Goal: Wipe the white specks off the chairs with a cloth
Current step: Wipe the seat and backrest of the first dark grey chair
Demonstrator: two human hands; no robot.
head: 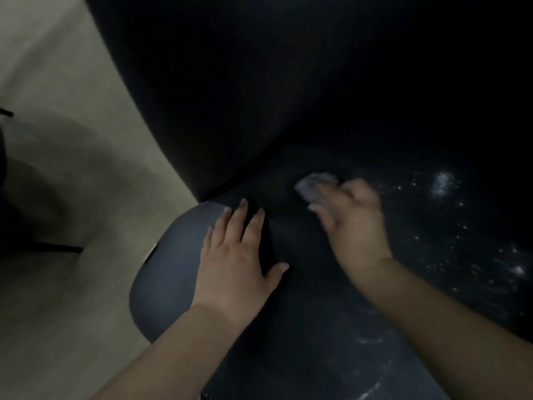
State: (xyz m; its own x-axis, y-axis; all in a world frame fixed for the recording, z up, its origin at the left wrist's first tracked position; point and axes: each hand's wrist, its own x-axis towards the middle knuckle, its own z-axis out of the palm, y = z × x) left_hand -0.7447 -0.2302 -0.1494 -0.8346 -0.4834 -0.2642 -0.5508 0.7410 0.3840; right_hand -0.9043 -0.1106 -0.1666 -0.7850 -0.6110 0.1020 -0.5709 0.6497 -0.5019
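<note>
At frame left we see pale floor (57, 174). Our left hand (239, 255) rests flat, fingers spread, on the dark chair seat (173, 255). Our right hand (354, 223) presses the cloth (311, 186) at centre; its grip is blurred. White specks (442, 183) lie right.

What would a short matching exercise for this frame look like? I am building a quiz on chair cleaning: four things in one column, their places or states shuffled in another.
Things:
1. left hand
2. right hand
3. cloth
4. white specks

Places or states:
A. scattered over the right part of the seat
B. lies flat on the seat, fingers straight
C. greyish, bunched under fingers
D. blurred, holds the cloth near the backrest

Pairs: 1-B, 2-D, 3-C, 4-A
</note>
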